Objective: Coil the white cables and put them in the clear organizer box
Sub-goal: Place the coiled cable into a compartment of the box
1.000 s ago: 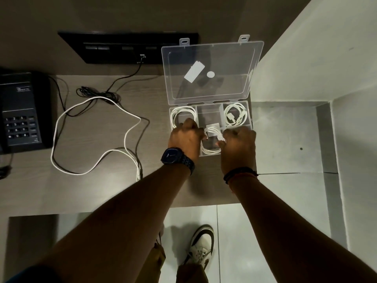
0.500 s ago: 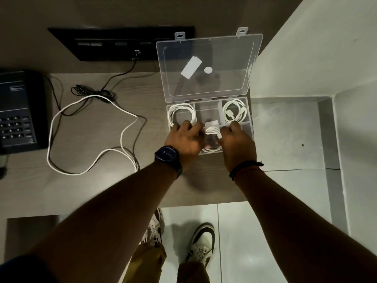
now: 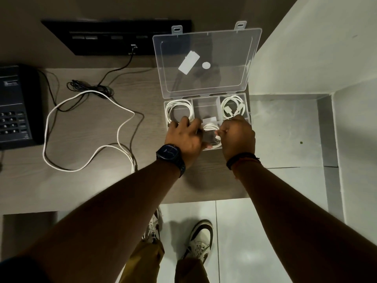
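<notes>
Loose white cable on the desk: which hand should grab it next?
Left, probably. The loose cable lies left of the organizer box, nearest the left hand; the right hand pinches the coil.

Office or hotel room, by the look: wood tabletop (image 3: 91, 186) carrying a black desk phone (image 3: 14, 107), black socket panel (image 3: 114, 37) behind it, pale tiled floor (image 3: 285, 129) below.

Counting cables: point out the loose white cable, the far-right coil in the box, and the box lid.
loose white cable (image 3: 87, 91): head view, top of loop.
far-right coil (image 3: 227, 109): head view, white plug.
box lid (image 3: 228, 58): head view, clear panel.
</notes>
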`<action>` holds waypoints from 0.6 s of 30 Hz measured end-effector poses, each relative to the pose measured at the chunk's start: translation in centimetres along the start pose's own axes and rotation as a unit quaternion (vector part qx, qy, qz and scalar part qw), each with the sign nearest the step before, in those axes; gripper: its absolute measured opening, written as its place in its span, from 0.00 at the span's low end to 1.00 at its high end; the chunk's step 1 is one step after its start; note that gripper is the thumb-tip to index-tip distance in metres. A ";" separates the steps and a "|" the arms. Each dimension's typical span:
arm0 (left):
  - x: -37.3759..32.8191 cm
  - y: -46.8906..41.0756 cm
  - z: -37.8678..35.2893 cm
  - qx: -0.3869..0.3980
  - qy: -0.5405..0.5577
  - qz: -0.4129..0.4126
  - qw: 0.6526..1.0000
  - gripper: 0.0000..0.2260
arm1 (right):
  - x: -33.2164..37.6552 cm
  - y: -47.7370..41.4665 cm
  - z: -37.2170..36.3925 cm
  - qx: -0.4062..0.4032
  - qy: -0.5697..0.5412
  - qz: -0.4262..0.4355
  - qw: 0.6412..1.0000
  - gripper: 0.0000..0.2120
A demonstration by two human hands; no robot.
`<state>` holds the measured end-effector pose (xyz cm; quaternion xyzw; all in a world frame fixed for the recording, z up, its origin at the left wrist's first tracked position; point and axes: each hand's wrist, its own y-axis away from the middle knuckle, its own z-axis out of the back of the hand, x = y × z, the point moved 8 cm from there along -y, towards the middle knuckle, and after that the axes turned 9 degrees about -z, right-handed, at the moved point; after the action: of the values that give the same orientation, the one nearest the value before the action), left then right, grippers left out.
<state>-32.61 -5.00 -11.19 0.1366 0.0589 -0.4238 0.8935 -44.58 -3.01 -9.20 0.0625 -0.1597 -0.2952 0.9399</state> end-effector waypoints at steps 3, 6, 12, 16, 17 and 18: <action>0.0 0.0 0.4 -0.013 -0.009 0.018 1.000 0.23 | 0.9 1.1 -0.3 -0.002 0.061 0.053 0.997 0.05; 0.3 -0.5 0.5 -0.008 -0.011 0.041 0.999 0.20 | 1.5 2.3 0.5 -0.063 0.054 0.084 0.993 0.11; -0.1 -0.4 -0.1 -0.003 0.016 0.044 0.999 0.18 | 0.5 3.2 -2.1 -0.007 0.165 0.110 0.980 0.18; 0.9 1.4 0.4 0.010 0.074 0.035 0.997 0.22 | 1.4 3.3 -1.8 0.027 0.196 0.097 0.975 0.24; 1.7 2.3 1.2 -0.008 0.078 0.038 0.996 0.25 | 1.9 3.3 -1.2 0.030 0.184 0.093 0.978 0.24; 2.8 3.3 2.1 -0.035 0.077 0.050 0.995 0.28 | 2.6 3.4 -0.5 0.026 0.159 0.091 0.983 0.24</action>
<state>-28.27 -5.68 -9.15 0.1399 0.1351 -0.3642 0.9108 -40.59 -1.73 -8.27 0.1181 -0.0203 -0.1904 0.9744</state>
